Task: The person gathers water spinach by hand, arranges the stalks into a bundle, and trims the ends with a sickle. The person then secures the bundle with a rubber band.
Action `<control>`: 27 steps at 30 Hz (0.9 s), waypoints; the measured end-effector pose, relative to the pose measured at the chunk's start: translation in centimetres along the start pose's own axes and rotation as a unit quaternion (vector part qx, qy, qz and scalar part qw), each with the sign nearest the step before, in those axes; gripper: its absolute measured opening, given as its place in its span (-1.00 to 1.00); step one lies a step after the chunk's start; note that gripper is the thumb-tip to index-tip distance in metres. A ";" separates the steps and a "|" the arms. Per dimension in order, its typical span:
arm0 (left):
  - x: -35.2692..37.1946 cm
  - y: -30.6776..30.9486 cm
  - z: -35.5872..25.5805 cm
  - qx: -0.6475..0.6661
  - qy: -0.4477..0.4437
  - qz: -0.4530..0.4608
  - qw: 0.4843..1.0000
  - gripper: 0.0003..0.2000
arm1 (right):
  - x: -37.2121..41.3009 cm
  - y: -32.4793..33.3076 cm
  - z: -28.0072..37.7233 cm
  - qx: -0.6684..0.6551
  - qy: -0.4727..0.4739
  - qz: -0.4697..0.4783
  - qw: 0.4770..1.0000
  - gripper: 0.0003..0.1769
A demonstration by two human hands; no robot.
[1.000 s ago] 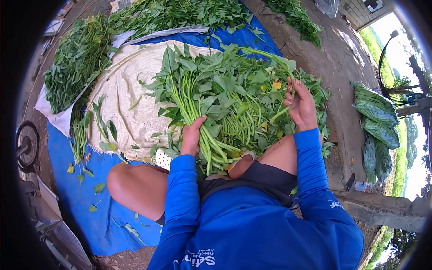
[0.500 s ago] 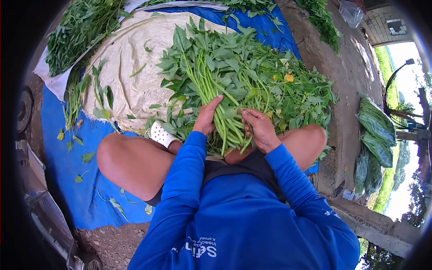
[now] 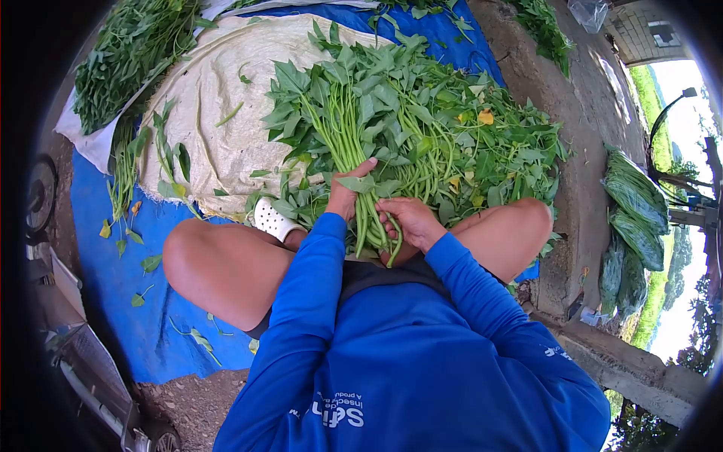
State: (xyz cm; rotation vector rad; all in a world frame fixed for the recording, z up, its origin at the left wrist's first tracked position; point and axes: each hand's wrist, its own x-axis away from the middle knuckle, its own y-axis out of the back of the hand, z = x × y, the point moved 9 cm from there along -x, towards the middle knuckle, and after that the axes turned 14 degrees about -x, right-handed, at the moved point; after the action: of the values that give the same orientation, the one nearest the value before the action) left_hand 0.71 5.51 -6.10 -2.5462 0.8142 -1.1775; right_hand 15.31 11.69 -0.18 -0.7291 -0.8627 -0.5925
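Observation:
A bunch of water spinach [image 3: 335, 128] with long green stems and broad leaves is in my left hand [image 3: 344, 197], its fingers wrapped round the stems and the thumb pointing up. The leafy tops fan out away from me, and the cut ends hang over my lap. Close beside it, my right hand [image 3: 413, 220] pinches stems near the lower end of the bunch. One leaf lies across my left thumb. Right of the bunch spreads a large pile of loose water spinach [image 3: 508, 154], with a few yellow leaves in it.
A pale sack cloth [image 3: 207, 98] lies on a blue tarp [image 3: 113, 301] scattered with stray leaves. More greens [image 3: 128, 75] are heaped at the upper left. Bagged greens [image 3: 636, 215] rest at the right, beyond a concrete edge. A white clog [image 3: 269, 218] sits by my left knee.
My right hand has moved left and slightly down, close against the stems below my left hand. A leaf now lies over my left thumb. The view has shifted slightly.

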 end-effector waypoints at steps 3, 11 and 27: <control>1.0 -0.3 -1.1 -0.002 0.041 0.024 0.999 -0.72 | 1.4 -1.2 0.2 0.002 0.003 0.009 1.000 -0.78; 2.8 -0.1 -6.6 -0.021 -0.083 -0.067 0.994 -0.78 | 5.2 -0.4 2.6 0.051 0.076 -0.042 0.995 -0.85; 5.0 2.0 -13.4 -0.033 -0.105 -0.012 0.994 -0.68 | 8.7 1.8 12.5 0.500 0.114 0.136 0.847 -0.71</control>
State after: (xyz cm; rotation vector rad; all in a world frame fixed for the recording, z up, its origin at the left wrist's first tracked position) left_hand -7.58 1.47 4.98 -2.6827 0.7872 -0.8824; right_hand 15.42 20.94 12.08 0.1850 -0.6984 0.0762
